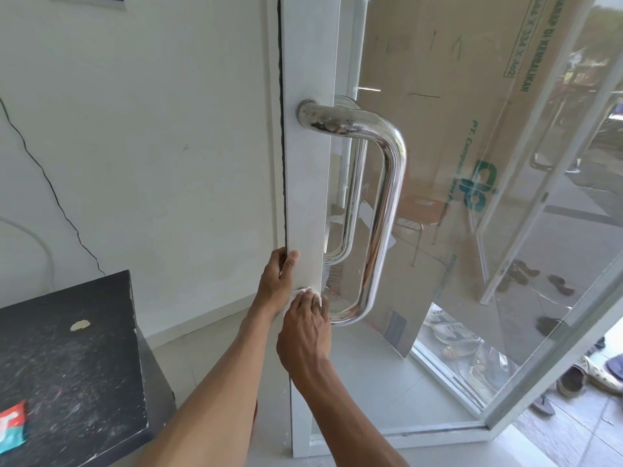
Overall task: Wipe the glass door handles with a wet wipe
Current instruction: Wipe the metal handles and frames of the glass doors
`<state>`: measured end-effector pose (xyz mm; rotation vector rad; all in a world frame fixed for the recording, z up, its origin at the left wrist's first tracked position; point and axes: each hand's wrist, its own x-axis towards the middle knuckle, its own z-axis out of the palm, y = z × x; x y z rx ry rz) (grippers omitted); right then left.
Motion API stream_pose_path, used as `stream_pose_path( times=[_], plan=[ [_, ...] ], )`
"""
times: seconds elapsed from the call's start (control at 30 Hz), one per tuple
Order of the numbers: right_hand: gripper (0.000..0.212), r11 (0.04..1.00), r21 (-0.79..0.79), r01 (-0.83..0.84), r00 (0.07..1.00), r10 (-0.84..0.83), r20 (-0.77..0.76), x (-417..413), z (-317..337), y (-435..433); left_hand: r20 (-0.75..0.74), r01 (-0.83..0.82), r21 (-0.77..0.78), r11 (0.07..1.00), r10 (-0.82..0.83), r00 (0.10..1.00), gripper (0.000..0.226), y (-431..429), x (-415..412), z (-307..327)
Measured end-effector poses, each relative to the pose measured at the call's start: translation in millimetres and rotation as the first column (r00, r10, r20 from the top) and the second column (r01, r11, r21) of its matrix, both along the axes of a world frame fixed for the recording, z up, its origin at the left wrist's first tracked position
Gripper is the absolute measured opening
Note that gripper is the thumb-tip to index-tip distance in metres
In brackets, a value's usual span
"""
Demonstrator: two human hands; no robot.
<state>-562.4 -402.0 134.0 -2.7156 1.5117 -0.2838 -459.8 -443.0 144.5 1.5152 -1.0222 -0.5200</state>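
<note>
A shiny steel D-shaped door handle is fixed to the white frame of a glass door; a second handle shows behind the glass. My left hand grips the frame's edge just above the handle's lower mount, thumb on the front face. My right hand presses a white wet wipe against the handle's lower mount, where the bar meets the frame. Only a small part of the wipe shows past my fingers.
A black stone-topped cabinet stands at lower left with a red and teal wipe packet on it. A cardboard sheet leans behind the glass. Another glass door stands open at right, with several shoes on the floor outside.
</note>
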Motion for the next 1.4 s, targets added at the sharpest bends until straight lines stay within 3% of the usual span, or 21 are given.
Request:
stream_pose_path(
  times=[0.17, 0.47, 0.77, 0.93, 1.13, 1.4],
  plan=[
    [0.085, 0.998, -0.055, -0.032, 0.999, 0.03, -0.032, 0.9, -0.4, -6.7, -0.003, -0.001, -0.002, 1.0, 0.001, 1.0, 0.031, 0.9, 0.4, 2.3],
    [0.076, 0.997, -0.028, 0.069, 0.988, -0.073, -0.138, -4.3, 5.3, -11.3, 0.012, -0.013, 0.011, 1.0, 0.012, 1.0, 0.037, 1.7, -0.9, 2.1],
    [0.085, 0.993, -0.081, -0.09, 0.995, 0.085, -0.059, -7.3, -4.8, -7.6, 0.003, -0.036, 0.002, 0.999, 0.036, 0.999, 0.033, 0.3, -3.8, 3.0],
    [0.075, 0.994, -0.07, -0.088, 0.996, 0.088, 0.005, -13.5, 0.5, -9.8, 0.015, -0.025, 0.011, 1.0, 0.025, 1.0, 0.037, -0.7, -1.8, 1.8],
    [0.053, 0.994, -0.099, -0.055, 0.997, 0.049, -0.068, -15.8, 0.4, -6.8, 0.009, -0.032, 0.007, 0.999, 0.032, 0.999, 0.039, -0.3, -3.8, 2.7],
    [0.073, 0.992, -0.091, -0.091, 0.996, 0.088, -0.034, -7.2, 2.2, -14.6, 0.0, -0.031, 0.011, 0.999, 0.031, 1.0, 0.036, 1.6, -5.1, 3.4]
  ],
)
